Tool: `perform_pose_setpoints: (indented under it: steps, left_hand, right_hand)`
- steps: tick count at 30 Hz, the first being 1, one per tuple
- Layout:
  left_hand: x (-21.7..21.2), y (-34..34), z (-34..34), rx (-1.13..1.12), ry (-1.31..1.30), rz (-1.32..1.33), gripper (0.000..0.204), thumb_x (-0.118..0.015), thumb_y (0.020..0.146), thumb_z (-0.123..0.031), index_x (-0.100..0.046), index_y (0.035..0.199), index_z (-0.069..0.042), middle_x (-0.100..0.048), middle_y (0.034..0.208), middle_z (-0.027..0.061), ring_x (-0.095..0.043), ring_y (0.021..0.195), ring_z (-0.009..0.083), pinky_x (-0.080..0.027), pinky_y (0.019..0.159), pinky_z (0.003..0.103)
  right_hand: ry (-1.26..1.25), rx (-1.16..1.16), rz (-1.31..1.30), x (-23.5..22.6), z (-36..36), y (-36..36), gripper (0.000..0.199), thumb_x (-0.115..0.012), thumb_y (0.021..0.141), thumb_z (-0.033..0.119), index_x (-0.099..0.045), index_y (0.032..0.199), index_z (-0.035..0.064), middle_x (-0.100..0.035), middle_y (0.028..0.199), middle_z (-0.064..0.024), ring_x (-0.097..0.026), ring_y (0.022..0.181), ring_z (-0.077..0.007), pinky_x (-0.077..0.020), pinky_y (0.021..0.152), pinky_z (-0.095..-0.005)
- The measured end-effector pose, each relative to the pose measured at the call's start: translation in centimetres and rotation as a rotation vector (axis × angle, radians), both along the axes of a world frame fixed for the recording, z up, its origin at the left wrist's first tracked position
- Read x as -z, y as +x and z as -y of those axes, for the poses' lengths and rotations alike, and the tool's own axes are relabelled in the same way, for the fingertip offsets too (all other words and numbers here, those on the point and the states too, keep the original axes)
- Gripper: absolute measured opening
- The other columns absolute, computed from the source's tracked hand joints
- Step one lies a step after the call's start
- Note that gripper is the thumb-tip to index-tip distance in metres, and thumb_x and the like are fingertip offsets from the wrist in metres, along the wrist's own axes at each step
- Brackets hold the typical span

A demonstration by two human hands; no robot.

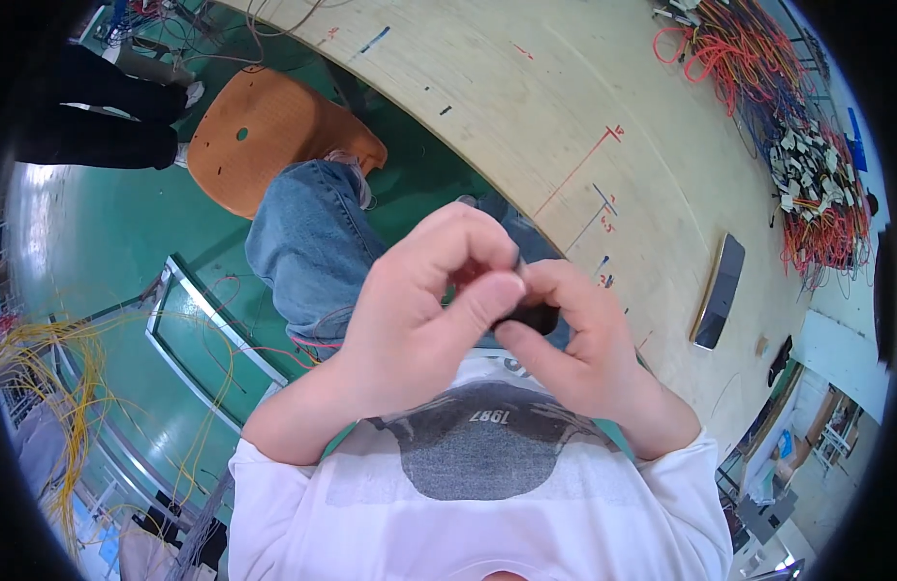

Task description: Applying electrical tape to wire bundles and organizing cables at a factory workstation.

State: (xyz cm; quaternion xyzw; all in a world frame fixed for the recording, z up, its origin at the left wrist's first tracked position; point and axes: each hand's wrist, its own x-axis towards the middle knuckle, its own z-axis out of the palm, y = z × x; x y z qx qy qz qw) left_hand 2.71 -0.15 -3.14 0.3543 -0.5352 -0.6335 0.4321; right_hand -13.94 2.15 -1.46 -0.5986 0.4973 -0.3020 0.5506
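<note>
My left hand (424, 295) and my right hand (579, 344) meet in front of my chest, above my lap. Between them is a small black object (534, 318), mostly hidden by the fingers, so its kind cannot be made out. The right fingers and thumb curl around this dark piece. On the left, thumb and forefinger are pinched together right beside it, at the right fingertips; whatever they grip is covered.
A pale wooden table (652, 213) with red and blue marks curves along the right. On it lie a phone (718, 290) and bundled red, black and yellow wires (807, 184). An orange stool (264, 136), a metal frame (211, 320) and yellow wires (66, 387) are left; another person's dark-clothed legs (109, 126) stand beyond.
</note>
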Motion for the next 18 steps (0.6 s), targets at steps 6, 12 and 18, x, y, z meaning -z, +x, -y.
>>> perform_pose_setpoints:
  steps: [6,12,18]
  left_hand:
    - [-0.4,-0.9,-0.7,-0.075,0.257,-0.199,0.011,-0.047,0.088,-0.012,-0.045,0.091,-0.002,-0.059,0.082,0.0113,-0.053,0.067,0.0086,-0.044,0.062,0.019]
    - [-1.0,-2.2,-0.7,-0.204,0.267,-0.234,0.008,-0.047,0.088,-0.008,-0.044,0.085,-0.001,-0.058,0.08,0.0083,-0.052,0.072,0.0074,-0.042,0.067,0.019]
    - [-0.3,-2.0,-0.2,-0.141,0.298,-0.4,0.013,-0.047,0.089,-0.014,-0.044,0.086,-0.002,-0.056,0.079,0.0073,-0.052,0.073,0.0086,-0.042,0.07,0.021]
  right_hand:
    - [-0.085,-0.081,-0.182,-0.6,0.5,-0.7,0.014,-0.055,0.074,0.003,-0.058,0.088,0.0027,-0.059,0.077,-0.0072,-0.056,0.071,-0.0211,-0.0433,0.065,-0.0289]
    - [0.096,0.067,-0.113,-1.0,0.5,-1.5,0.014,-0.055,0.074,0.002,-0.056,0.088,0.001,-0.058,0.074,-0.0099,-0.057,0.066,-0.0199,-0.0435,0.06,-0.0269]
    - [0.115,-0.017,-0.04,-1.4,1.2,-1.9,0.012,-0.055,0.074,0.003,-0.054,0.086,-0.0008,-0.056,0.07,-0.0063,-0.054,0.062,-0.0106,-0.0423,0.057,-0.0229]
